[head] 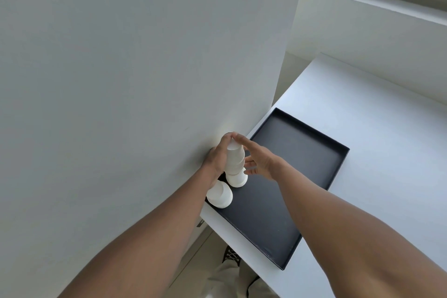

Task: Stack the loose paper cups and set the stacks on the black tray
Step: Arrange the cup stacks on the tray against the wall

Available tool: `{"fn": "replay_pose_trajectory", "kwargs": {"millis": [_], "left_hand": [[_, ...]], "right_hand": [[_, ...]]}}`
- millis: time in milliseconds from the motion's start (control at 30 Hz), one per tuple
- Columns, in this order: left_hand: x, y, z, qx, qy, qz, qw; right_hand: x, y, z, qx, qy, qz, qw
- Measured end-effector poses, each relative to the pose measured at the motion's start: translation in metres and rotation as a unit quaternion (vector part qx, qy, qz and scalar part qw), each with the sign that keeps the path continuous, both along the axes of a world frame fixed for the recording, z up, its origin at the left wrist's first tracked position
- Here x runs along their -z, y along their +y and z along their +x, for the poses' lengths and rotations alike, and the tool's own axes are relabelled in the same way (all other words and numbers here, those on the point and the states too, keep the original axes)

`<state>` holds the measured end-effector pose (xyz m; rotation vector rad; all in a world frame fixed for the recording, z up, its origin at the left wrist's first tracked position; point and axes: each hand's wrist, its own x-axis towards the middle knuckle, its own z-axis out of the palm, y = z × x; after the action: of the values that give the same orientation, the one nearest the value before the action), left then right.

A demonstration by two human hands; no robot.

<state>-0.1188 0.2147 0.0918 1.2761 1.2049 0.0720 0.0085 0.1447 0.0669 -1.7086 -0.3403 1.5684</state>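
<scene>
So we've got our left hand [216, 157] wrapped round the tall stack of paper cups [235, 164], fingers curled over the top end and the palm along its left side, gripping it properly. Our right hand [257, 159] is on the other side of that stack with the fingers mostly straight and relaxed, index finger reaching up by the top cup, lower fingers just touching or right beside the stack's side, hard to tell which. It's not gripping anything as far as we can see. The stack is upside down, rims at the bottom, and its lowest cup sits on the black tray [302, 152] near the tray's left edge, leaning a little. Just in front of it, partly under our left wrist, there's a second, shorter cup stack [219, 195], also on the tray at its near-left corner and also bottoms-up; we can't count how many cups are in it. The tray lies on a white surface [377, 133], pushed up close to a big pale wall panel [133, 68] on the left. Below the surface edge we can see a bit of floor, a trouser leg [226, 278] and a shoe [231, 255].
</scene>
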Motion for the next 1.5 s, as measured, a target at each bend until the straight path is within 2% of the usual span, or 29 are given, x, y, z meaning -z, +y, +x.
{"fn": "replay_pose_trajectory", "kwargs": {"millis": [467, 600, 800, 1000, 1133, 1367, 1500], "left_hand": [[0.024, 0.008, -0.005, 0.02, 0.056, -0.023, 0.998], [0.031, 0.012, -0.006, 0.015, 0.099, -0.005, 0.995], [0.036, 0.013, -0.007, 0.06, 0.126, 0.011, 0.99], [0.033, 0.011, 0.001, 0.086, 0.131, 0.059, 0.986], [0.026, 0.012, 0.008, 0.101, 0.127, 0.06, 0.985], [0.014, 0.011, 0.027, 0.138, 0.171, 0.178, 0.959], [0.013, 0.003, 0.04, 0.179, 0.197, 0.243, 0.933]], "right_hand": [[0.012, -0.005, -0.004, 0.001, 0.002, -0.046, 0.999], [0.02, -0.004, -0.003, -0.006, -0.003, -0.049, 0.999], [0.031, -0.003, -0.004, -0.001, -0.021, -0.068, 0.997], [0.036, -0.003, -0.003, -0.014, -0.035, -0.065, 0.997], [0.036, -0.007, 0.001, -0.018, -0.036, -0.064, 0.997], [0.033, -0.023, 0.017, 0.002, -0.056, -0.065, 0.996], [0.029, -0.041, 0.03, 0.005, -0.117, -0.076, 0.99]]}}
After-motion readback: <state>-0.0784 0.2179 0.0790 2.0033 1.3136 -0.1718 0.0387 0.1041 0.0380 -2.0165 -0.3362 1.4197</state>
